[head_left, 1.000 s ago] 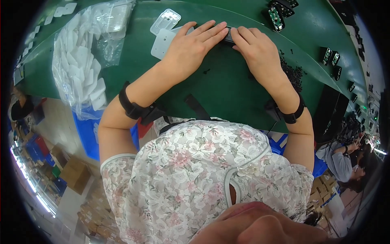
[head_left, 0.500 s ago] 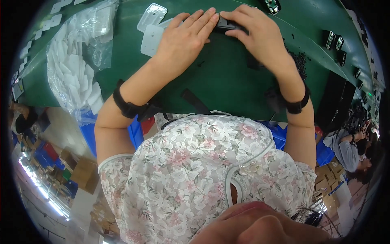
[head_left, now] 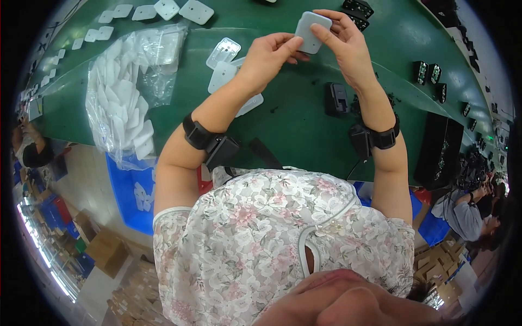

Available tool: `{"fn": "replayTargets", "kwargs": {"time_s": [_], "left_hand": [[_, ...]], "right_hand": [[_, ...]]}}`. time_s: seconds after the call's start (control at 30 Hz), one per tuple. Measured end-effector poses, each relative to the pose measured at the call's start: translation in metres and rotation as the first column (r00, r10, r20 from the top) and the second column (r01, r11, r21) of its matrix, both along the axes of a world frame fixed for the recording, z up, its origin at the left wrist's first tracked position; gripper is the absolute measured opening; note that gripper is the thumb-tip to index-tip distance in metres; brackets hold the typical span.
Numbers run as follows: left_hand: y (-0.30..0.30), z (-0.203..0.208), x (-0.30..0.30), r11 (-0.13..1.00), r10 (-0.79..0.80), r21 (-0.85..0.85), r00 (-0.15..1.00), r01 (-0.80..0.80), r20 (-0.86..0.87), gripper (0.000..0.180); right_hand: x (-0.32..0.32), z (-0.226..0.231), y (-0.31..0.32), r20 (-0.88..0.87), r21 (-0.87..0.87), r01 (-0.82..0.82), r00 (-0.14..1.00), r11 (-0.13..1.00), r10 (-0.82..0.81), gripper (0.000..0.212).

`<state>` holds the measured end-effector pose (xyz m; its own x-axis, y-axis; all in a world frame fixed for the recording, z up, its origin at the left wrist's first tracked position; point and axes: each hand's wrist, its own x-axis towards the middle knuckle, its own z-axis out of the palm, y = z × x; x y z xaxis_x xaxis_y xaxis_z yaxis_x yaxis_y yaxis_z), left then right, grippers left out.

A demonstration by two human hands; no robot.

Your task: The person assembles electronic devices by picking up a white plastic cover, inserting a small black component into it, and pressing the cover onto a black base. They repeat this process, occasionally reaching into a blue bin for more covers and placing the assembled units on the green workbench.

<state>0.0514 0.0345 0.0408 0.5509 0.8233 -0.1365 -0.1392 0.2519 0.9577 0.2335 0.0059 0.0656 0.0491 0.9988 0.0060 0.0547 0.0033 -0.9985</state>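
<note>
A pale grey-white rounded plastic cover (head_left: 314, 33) is held up between my two hands above the far middle of the table. My left hand (head_left: 267, 58) pinches its lower left edge between thumb and fingers. My right hand (head_left: 348, 48) grips the right side, the thumb lying across the face and the fingers behind, partly hidden. Below my right hand a black plastic block with a recess (head_left: 337, 99) lies on the green table (head_left: 296, 130). Beside my left forearm are loose pale covers, one a translucent shell (head_left: 223, 53) and one flat plate (head_left: 221, 77).
A clear bag of white covers (head_left: 117, 98) lies at the left. More covers (head_left: 196, 12) line the far left. Black housings with green circuit boards (head_left: 420, 72) stand at the right, near a black box (head_left: 443, 149). Small black parts (head_left: 396, 99) are scattered by my right wrist.
My hands have come off the dark part on the table and now hold a pale cover raised between them. The view has shifted, and the black block by my right wrist has come into sight.
</note>
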Motion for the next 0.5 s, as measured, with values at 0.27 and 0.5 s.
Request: {"fn": "replayTargets", "kwargs": {"time_s": [0.27, 0.5], "left_hand": [[0.021, -0.003, -0.052, 0.89, 0.29, 0.414, 0.938, -0.192, -0.188, 0.031], [-0.005, 0.006, -0.109, 0.642, 0.525, 0.766, 0.715, 0.022, -0.461, 0.024]], "right_hand": [[0.029, -0.006, 0.074, 0.537, 0.534, -0.564, 0.802, 0.63, 0.263, 0.036], [0.036, 0.021, 0.11, 0.58, -0.286, -0.451, 0.621, 0.845, 0.528, 0.031]]}}
